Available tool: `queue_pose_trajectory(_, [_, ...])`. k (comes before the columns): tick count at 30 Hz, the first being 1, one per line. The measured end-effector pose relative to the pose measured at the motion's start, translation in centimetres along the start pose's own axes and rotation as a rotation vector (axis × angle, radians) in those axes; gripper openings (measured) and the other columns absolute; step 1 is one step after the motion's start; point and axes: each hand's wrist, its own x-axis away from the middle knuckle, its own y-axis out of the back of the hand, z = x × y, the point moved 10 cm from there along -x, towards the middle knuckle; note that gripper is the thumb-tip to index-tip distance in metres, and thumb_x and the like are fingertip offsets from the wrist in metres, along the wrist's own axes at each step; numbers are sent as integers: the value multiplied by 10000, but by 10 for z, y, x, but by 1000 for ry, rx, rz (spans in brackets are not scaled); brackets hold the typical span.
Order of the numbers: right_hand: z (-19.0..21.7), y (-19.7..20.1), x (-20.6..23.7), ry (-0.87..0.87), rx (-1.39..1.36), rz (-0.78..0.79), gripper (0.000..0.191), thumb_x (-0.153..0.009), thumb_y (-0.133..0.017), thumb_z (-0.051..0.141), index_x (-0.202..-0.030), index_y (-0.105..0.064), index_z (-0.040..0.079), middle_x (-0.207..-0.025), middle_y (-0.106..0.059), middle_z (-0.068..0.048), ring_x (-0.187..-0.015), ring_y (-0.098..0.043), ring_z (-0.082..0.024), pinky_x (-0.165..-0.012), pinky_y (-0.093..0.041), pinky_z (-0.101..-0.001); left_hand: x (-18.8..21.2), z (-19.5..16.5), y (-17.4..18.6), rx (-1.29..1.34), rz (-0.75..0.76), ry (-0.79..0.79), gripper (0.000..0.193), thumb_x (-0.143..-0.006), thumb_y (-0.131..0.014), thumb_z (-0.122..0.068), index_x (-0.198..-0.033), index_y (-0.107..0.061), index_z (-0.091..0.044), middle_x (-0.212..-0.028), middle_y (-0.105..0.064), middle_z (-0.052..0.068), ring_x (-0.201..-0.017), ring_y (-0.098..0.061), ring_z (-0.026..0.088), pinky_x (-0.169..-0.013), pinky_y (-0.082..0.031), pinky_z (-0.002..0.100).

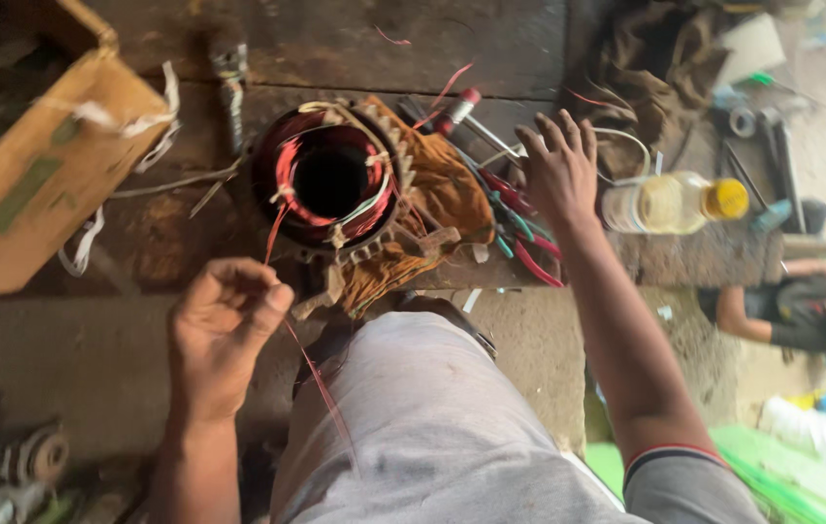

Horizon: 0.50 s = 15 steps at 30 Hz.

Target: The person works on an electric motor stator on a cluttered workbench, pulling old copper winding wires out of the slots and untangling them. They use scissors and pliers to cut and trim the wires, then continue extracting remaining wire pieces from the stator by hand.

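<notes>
Copper wire (308, 364) runs from the stator (335, 180) on the bench to your left hand (224, 325), pinched there in closed fingers. Your right hand (558, 170) is spread open over the pliers (519, 233). Pull too hard and the thin wire may snap.

A round motor stator wound with red copper wire (330, 180) sits upright at upper centre of the frame; a thin red wire strand (308, 361) trails down from it toward lower centre.
</notes>
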Motion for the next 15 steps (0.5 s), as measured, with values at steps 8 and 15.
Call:
queue_pose_trajectory(8, [-39,7,10,-179,-421,98,171,-973,-714,35,-1098,-779,130,-974,-672,-88,-961,-674,-311,-826,-541,-407,14,35,-20,327,-124,261,142,-997,-661,-96,-1118,-600,-54,-920,-698,53,-853,-738,164,-758,-636,326])
queue_pose_trajectory(15, [-40,119,31,-212,-581,-21,235,-1018,-743,-63,-1209,-770,72,-1034,-682,-114,-950,-670,-231,-827,-515,-333,17,-42,-32,-506,-226,-314,117,-1007,-701,-103,-1117,-680,-69,-958,-671,63,-844,-690,176,-720,-579,314])
